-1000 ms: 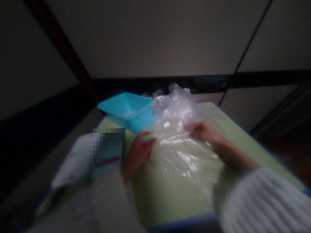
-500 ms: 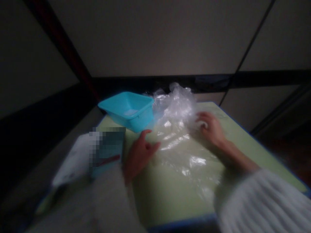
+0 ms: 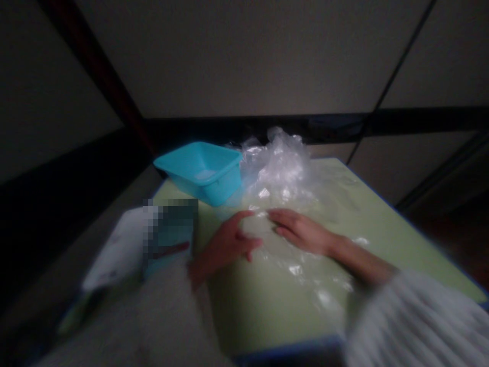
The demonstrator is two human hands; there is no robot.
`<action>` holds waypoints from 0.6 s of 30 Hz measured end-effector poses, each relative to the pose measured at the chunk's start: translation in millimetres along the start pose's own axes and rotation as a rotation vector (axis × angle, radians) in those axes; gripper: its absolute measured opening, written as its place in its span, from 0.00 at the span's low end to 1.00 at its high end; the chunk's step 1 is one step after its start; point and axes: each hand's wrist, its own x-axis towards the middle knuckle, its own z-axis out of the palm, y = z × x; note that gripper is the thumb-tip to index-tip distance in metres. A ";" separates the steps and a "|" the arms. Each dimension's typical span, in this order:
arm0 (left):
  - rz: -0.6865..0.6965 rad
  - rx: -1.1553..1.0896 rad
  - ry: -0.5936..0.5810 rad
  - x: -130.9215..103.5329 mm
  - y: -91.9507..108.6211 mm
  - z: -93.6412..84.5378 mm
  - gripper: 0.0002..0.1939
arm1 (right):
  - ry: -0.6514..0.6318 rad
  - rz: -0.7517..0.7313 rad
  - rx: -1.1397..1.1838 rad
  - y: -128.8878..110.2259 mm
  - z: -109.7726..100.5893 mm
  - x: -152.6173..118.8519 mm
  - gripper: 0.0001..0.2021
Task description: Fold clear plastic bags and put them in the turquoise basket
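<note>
A large sheet of clear, crinkled plastic (image 3: 284, 163) is bunched up at the back of the table and spreads flat toward me. My right hand (image 3: 303, 230) lies on the flat part, fingers stretched out and pointing left. Just left of it is my left hand (image 3: 231, 237), its thumb and fingers apart at the plastic's left edge. Neither hand grips anything that I can see. The picture is dim and a little blurred, so whether the left fingertips touch the plastic is unclear.
Behind my left hand stands a turquoise plastic basin (image 3: 225, 184) with something pale inside. At left lie a teal book-like item (image 3: 173, 232), partly blurred out, and a white sheet (image 3: 118, 250). The yellow-green table (image 3: 248, 316) has a blue edge, with pale panels (image 3: 248, 61) behind it.
My right hand has come down and left from beside the bunched plastic onto its flat part. My left hand has shifted slightly right, closer to the right one.
</note>
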 end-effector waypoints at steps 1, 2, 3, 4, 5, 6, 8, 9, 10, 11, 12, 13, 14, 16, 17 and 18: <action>-0.023 0.002 -0.009 -0.6 0.6 -1.4 0.34 | -0.019 -0.007 -0.011 0.9 -0.8 -0.3 0.21; -0.049 0.006 -0.019 -1.3 1.6 -3.0 0.34 | -0.037 -0.015 -0.016 1.6 -2.0 -0.6 0.22; -0.076 0.010 -0.030 -2.2 2.8 -4.8 0.33 | -0.054 -0.023 -0.017 2.0 -3.4 -0.8 0.22; -0.099 0.017 -0.042 -3.1 4.3 -6.7 0.32 | -0.070 -0.031 -0.016 2.4 -4.6 -1.2 0.23; -0.120 0.031 -0.051 -4.0 5.6 -8.7 0.32 | -0.083 -0.039 -0.014 2.7 -5.7 -1.5 0.24; -0.135 0.056 -0.053 -5.0 6.7 -10.7 0.32 | -0.094 -0.045 -0.013 3.1 -6.4 -1.9 0.25; -0.149 0.126 -0.042 -6.2 7.9 -15.1 0.34 | -0.102 -0.051 -0.016 3.4 -7.1 -2.7 0.27; -0.151 0.165 -0.031 -6.4 8.1 -17.3 0.36 | -0.101 -0.052 -0.014 3.3 -7.2 -2.9 0.27; -0.151 0.205 -0.023 -6.2 8.1 -19.3 0.38 | -0.095 -0.053 -0.009 2.6 -7.5 -3.0 0.28; -0.147 0.240 -0.009 -5.7 8.1 -21.0 0.39 | -0.088 -0.055 -0.001 1.3 -8.0 -3.0 0.28; -0.130 0.268 0.018 -5.0 8.3 -21.9 0.38 | -0.081 -0.060 0.008 -0.8 -9.0 -2.8 0.29; -0.093 0.289 0.067 -4.3 8.7 -21.9 0.35 | -0.075 -0.069 0.019 -3.7 -10.5 -2.4 0.30; -0.033 0.311 0.140 -3.8 9.2 -20.6 0.31 | -0.072 -0.080 0.031 -7.4 -12.6 -2.0 0.31; 0.136 0.384 0.318 -4.2 10.0 -13.8 0.21 | -0.074 -0.099 0.055 -15.5 -18.0 -1.2 0.33; 0.234 0.443 0.383 -5.2 9.8 -8.6 0.16 | -0.082 -0.101 0.060 -19.2 -20.9 -1.1 0.34; 0.328 0.511 0.403 -6.7 9.0 -2.6 0.13 | -0.097 -0.097 0.058 -22.2 -23.5 -1.4 0.36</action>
